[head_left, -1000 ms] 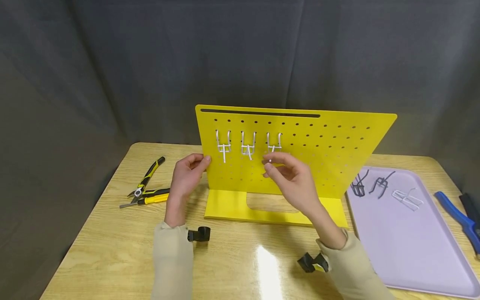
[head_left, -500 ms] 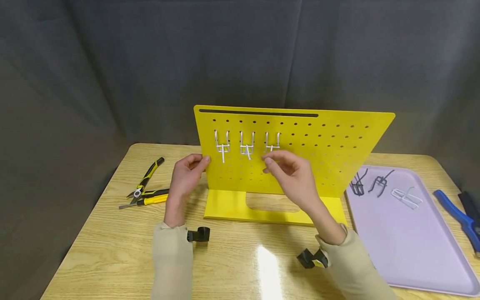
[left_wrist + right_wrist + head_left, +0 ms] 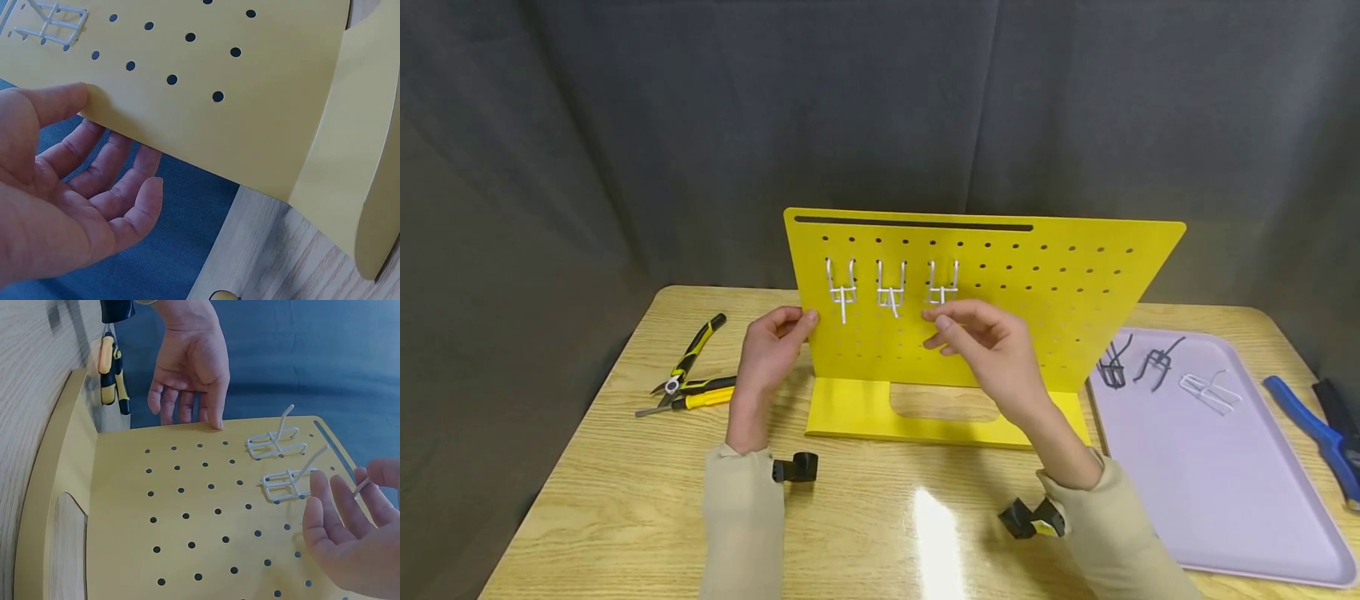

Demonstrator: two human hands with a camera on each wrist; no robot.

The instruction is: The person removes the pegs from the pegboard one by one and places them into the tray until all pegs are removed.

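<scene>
Pinching now with the right grip [image 3: 988, 350], drawn in at thumb and finger around the front prong of the third white hook [image 3: 943, 290], there against the yellow pegboard [image 3: 1047, 302]. Steadying, by the look of it, with the left grip [image 3: 771, 350], clasping the board's left edge lightly, thumb on the front face and fingers round behind. Moving out along the row: counting the left white hook [image 3: 842, 292] and the middle white hook [image 3: 891, 296], both hung from the holes and looking done. Judging the third nearly there, level with its neighbours, but can't tell whether fully seated. Over to the right, on the lilac tray [image 3: 1217, 483], finding one dark hook [image 3: 1112, 375], another dark hook [image 3: 1157, 361] and a pale hook [image 3: 1210, 390], all lying loose, so reading as not yet mounted. Beyond that, spotting a blue-handled tool [image 3: 1332, 452]; across on the left of the bench [image 3: 625, 483], seeing black-and-yellow pliers [image 3: 694, 354] beside a yellow screwdriver [image 3: 709, 398]. Checking for brands, labels, writing: finding none readable anywhere.
</scene>
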